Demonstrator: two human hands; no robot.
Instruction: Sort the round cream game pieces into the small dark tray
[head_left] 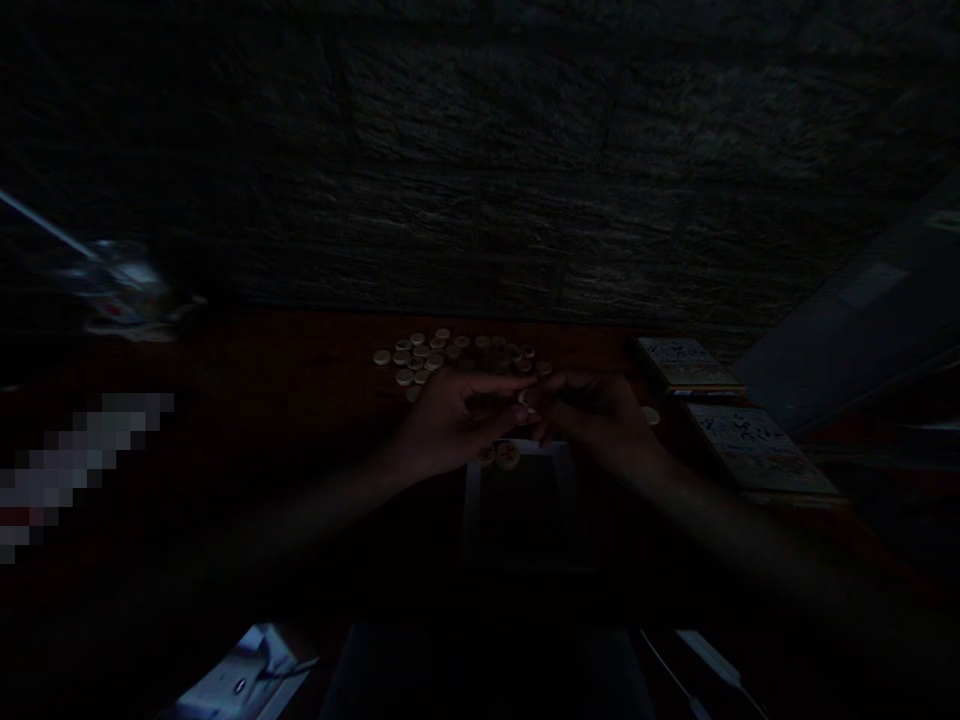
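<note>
In very dim light, my left hand [450,420] and my right hand [604,420] meet at the middle of the table. Their fingertips pinch a small pale round xiangqi piece [527,402] between them, partly hidden by the fingers. Below the hands lies a shallow open box with a pale rim [472,500]. Two xiangqi pieces, one with a red character [508,455], sit at its far left corner. Beyond my hands, many loose xiangqi pieces [420,351] are scattered over the reddish-brown table [300,350]. A single disc [649,415] rests just right of my right hand.
Two flat boxes with printed covers, one farther back [686,363] and one nearer [757,447], lie at the right. A clear plastic container [124,285] stands at the far left. A rough stone wall [480,200] closes the table's back edge.
</note>
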